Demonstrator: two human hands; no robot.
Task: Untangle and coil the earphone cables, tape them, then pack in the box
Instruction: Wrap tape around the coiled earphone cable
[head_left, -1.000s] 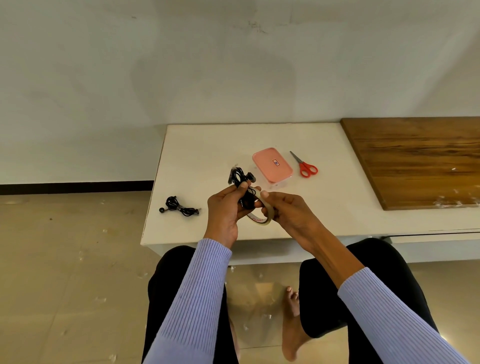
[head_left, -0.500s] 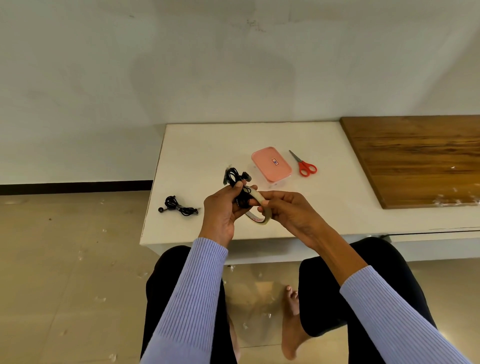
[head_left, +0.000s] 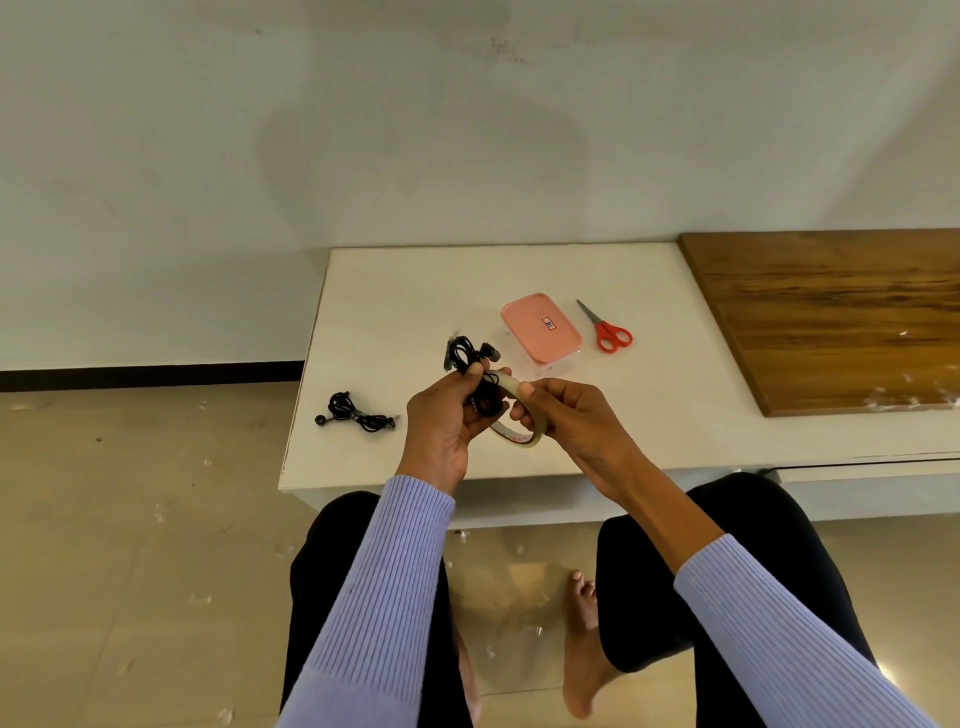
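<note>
Left hand (head_left: 447, 415) is gripping coiled earphones (head_left: 470, 358) steady; right hand (head_left: 563, 415) is pinching tape roll (head_left: 524, 421) alongside (presumably for binding).

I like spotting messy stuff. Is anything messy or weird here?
Yes, a little. Small pale scraps are scattered over the floor, and a few more lie on the wooden board. The second earphones lie loose near the table's left edge. The box and scissors look tidy.
</note>
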